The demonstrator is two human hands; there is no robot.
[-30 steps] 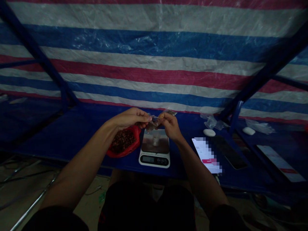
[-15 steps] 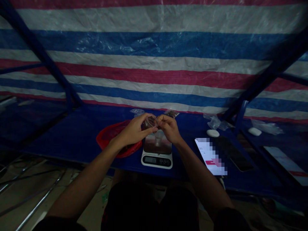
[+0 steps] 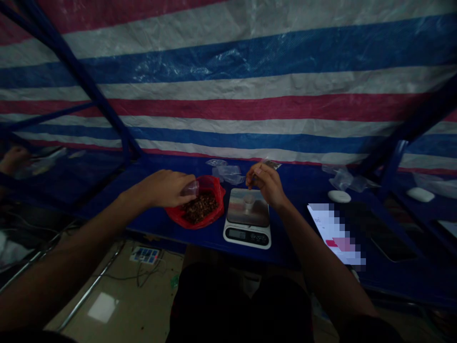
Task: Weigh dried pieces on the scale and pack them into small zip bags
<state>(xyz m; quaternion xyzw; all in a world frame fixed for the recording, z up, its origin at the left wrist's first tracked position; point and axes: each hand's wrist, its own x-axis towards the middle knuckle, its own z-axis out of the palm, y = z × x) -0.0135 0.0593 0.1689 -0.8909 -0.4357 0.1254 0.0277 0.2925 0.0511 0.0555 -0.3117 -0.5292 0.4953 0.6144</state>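
My left hand [image 3: 166, 188] holds a small clear plastic bag [image 3: 192, 188] just over a red bag [image 3: 214, 183] that lies open and holds brown bits [image 3: 200, 207]. My right hand [image 3: 267, 183] hovers over the back of a white kitchen scale [image 3: 247, 224], its fingertips pinched together; I cannot make out anything between them. A small clear cup [image 3: 249, 203] stands on the scale's steel plate. Behind my right hand a small filled bag [image 3: 273, 164] lies on the blue shelf [image 3: 150, 224].
Several empty clear bags [image 3: 225, 172] lie behind the red bag. Right of the scale are a lit phone [image 3: 335, 233], a white oval case [image 3: 339, 196] and crumpled plastic [image 3: 342, 178]. Blue frame posts [image 3: 123, 143] flank the shelf. Another person's hand [image 3: 14, 159] shows far left. A power strip [image 3: 144, 255] lies on the floor.
My hands were together over the scale, both on the clear bag. They have parted: the left went left over the red bag with the clear bag. The camera turned left.
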